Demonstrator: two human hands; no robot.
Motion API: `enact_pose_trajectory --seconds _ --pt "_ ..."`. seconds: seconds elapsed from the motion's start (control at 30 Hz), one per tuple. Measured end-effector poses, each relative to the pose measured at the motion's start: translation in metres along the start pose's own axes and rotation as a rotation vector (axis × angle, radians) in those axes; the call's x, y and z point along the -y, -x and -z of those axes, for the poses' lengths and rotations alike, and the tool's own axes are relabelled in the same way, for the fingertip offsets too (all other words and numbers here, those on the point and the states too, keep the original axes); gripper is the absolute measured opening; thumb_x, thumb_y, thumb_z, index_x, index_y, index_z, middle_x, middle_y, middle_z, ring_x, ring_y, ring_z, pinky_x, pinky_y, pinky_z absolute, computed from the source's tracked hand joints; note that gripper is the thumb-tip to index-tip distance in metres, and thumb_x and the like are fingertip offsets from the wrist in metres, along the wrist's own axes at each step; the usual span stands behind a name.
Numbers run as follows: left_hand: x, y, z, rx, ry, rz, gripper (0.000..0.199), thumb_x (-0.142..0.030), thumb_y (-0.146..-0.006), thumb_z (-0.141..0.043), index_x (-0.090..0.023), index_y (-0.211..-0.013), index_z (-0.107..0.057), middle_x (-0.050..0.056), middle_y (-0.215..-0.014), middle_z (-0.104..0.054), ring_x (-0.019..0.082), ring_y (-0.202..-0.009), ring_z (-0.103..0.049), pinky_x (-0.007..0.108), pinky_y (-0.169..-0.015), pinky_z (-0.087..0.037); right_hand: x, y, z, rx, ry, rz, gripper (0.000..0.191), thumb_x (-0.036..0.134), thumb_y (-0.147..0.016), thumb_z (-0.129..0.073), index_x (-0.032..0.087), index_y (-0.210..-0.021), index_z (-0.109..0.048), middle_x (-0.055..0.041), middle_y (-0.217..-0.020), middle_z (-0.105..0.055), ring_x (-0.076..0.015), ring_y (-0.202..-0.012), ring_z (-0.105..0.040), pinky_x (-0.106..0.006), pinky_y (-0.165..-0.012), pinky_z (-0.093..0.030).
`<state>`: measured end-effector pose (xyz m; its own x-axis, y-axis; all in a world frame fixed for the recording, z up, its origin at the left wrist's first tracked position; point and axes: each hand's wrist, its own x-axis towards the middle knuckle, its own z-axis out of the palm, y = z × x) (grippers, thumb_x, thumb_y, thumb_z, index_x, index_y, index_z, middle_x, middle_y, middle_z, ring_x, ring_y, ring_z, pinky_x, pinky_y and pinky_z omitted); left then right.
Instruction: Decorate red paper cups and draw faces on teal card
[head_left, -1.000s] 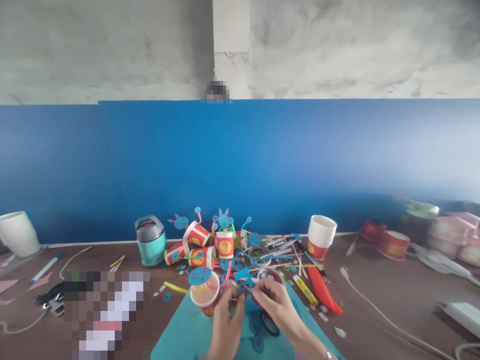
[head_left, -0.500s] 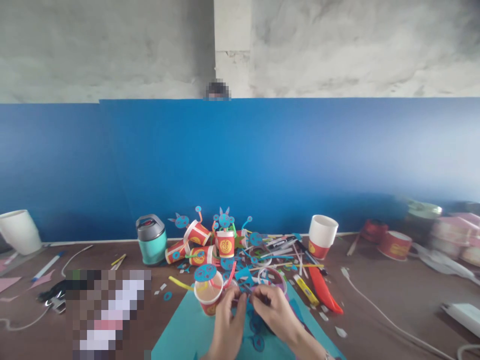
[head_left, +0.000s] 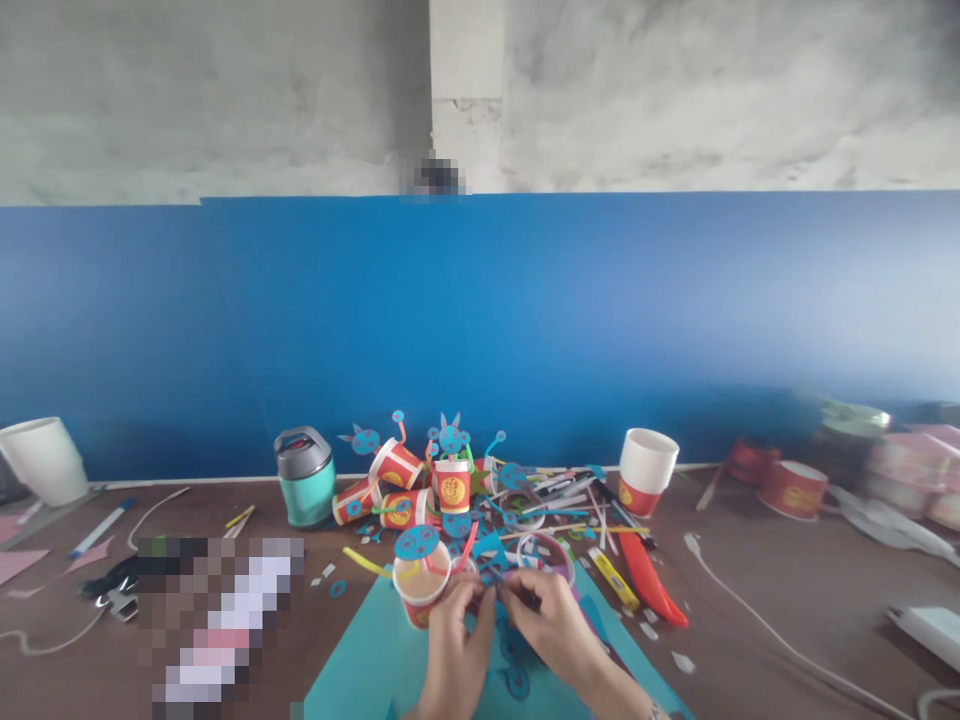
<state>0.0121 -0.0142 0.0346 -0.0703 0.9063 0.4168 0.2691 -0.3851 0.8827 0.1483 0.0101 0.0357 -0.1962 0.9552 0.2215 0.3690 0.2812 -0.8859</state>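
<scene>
Dark piece (head_left: 495, 576), its long axis too small to tell, is pinched between the fingers of left hand (head_left: 459, 628) and right hand (head_left: 551, 615), above the sheet (head_left: 367, 655), right of the cup (head_left: 417, 604).

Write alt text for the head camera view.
Left hand and right hand close together over a teal sheet beside a paper cup; anything held is too small to identify. Behind them, decorated cups, some tipped over, clutter a brown table before a blue partition.
</scene>
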Motion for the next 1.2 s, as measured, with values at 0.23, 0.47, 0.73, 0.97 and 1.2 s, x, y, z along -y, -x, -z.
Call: enact_pose_trajectory --seconds 0.23,0.47,0.73,0.97,1.2 --pt "0.001 0.001 0.001 0.010 -0.044 -0.061 0.026 -0.030 -0.087 -0.049 -0.018 -0.065 -0.055 0.005 -0.069 -0.062 0.018 -0.068 -0.060 0.026 -0.065 -0.048 0.014 0.003 0.004 0.011 0.039 0.010 0.023 0.027 -0.078 -0.051 0.016 -0.058 -0.055 0.0012 -0.054 -0.048 -0.0122 -0.055 -0.042 -0.024 -0.051 -0.032" --pt "-0.001 0.002 0.000 0.006 -0.049 -0.069 0.025 -0.031 -0.087 -0.050 -0.019 -0.065 -0.056 0.005 -0.070 -0.063 0.019 -0.068 -0.060 0.027 -0.066 -0.048 0.016 0.002 0.006 0.039 0.040 0.013 0.027 0.030 -0.079 -0.052 0.015 -0.057 -0.056 0.0012 -0.053 -0.050 -0.0122 -0.055 -0.042 -0.024 -0.050 -0.033" --pt "0.001 0.000 -0.001 0.028 -0.036 -0.099 0.023 -0.027 -0.087 -0.049 -0.019 -0.066 -0.056 0.006 -0.073 -0.063 0.019 -0.072 -0.061 0.028 -0.070 -0.049 0.016 0.003 0.004 0.034 -0.029 -0.023 0.024 0.026 -0.076 -0.050 0.017 -0.054 -0.047 0.0032 -0.052 -0.041 -0.0110 -0.053 -0.038 -0.023 -0.049 -0.029" --pt "-0.001 0.000 -0.001 0.050 -0.043 -0.093 0.020 -0.025 -0.088 -0.048 -0.019 -0.070 -0.057 0.006 -0.076 -0.063 0.020 -0.075 -0.061 0.029 -0.072 -0.049 0.009 0.000 0.006 0.062 -0.045 -0.008 0.024 0.026 -0.078 -0.050 0.017 -0.057 -0.050 0.0011 -0.054 -0.048 -0.0124 -0.055 -0.043 -0.024 -0.051 -0.032" --pt "0.000 0.000 0.000 0.035 -0.068 -0.143 0.018 -0.021 -0.087 -0.049 -0.018 -0.073 -0.059 0.005 -0.076 -0.063 0.019 -0.074 -0.062 0.027 -0.071 -0.049 0.014 0.001 0.008 0.098 -0.023 -0.003 0.027 0.029 -0.081 -0.051 0.016 -0.058 -0.053 -0.0003 -0.056 -0.052 -0.0129 -0.056 -0.045 -0.024 -0.051 -0.033"
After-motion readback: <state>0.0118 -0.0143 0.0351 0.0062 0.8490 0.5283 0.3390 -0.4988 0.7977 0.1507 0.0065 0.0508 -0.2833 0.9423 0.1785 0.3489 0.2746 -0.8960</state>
